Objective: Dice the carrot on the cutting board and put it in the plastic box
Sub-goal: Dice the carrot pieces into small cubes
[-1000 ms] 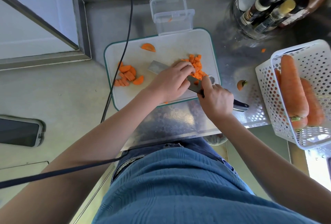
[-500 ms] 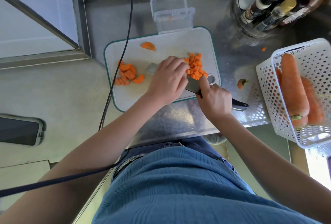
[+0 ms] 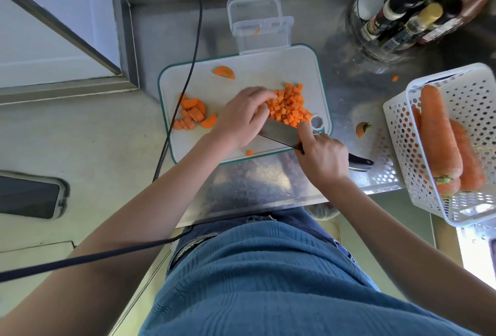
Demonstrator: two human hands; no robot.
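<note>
A white cutting board point(image 3: 257, 67) with a green rim lies on the steel counter. On its right part sits a heap of diced carrot point(image 3: 291, 106). My right hand point(image 3: 320, 157) grips the handle of a knife point(image 3: 279, 134), forefinger along the blade, which lies just below the heap. My left hand point(image 3: 243, 117) rests over the blade's far part, curled fingers touching the heap's left side. Carrot slices point(image 3: 193, 114) lie at the board's left, one half-round slice point(image 3: 224, 72) near its top. The clear plastic box point(image 3: 261, 32) stands open behind the board, one carrot bit inside.
A white perforated basket point(image 3: 453, 147) with whole carrots stands at the right. A carrot stub point(image 3: 362, 129) lies between board and basket. Bottles point(image 3: 410, 11) crowd the back right. A black cable point(image 3: 185, 78) crosses the board's left edge. A phone point(image 3: 29, 196) lies far left.
The dice have been gathered into a tighter heap on the board's right. My left hand shifted up and left along the blade; one dice now lies near the board's front edge.
</note>
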